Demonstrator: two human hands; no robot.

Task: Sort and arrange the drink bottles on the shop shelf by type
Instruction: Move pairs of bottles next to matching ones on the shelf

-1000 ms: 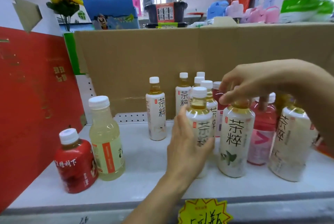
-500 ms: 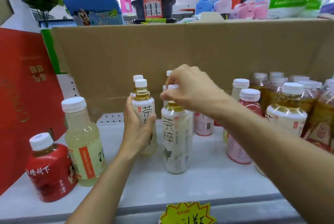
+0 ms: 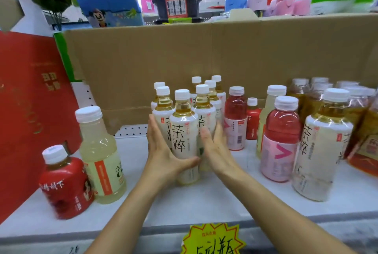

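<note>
Several white-labelled tea bottles point(image 3: 184, 131) with white caps stand bunched together at the middle of the white shelf point(image 3: 204, 202). My left hand point(image 3: 163, 155) presses flat against the cluster's left side, its thumb under the front bottle. My right hand point(image 3: 216, 149) presses flat against the right side, fingers straight. To the right stand a pink drink bottle point(image 3: 280, 143), a second pink bottle point(image 3: 235, 118), a large tea bottle point(image 3: 321, 147) and a small red bottle point(image 3: 252, 120). At the left stand a pale lemon drink bottle point(image 3: 100, 157) and a red-wrapped bottle point(image 3: 65, 184).
A brown cardboard wall point(image 3: 204, 55) backs the shelf, and a red box point(image 3: 30, 110) closes off the left. More amber bottles point(image 3: 311, 94) crowd the far right. A yellow price tag point(image 3: 212, 239) hangs on the shelf's front edge.
My right hand let go of the bottle cap it gripped and came down beside the cluster. Both hands now press the tea bottles together from either side.
</note>
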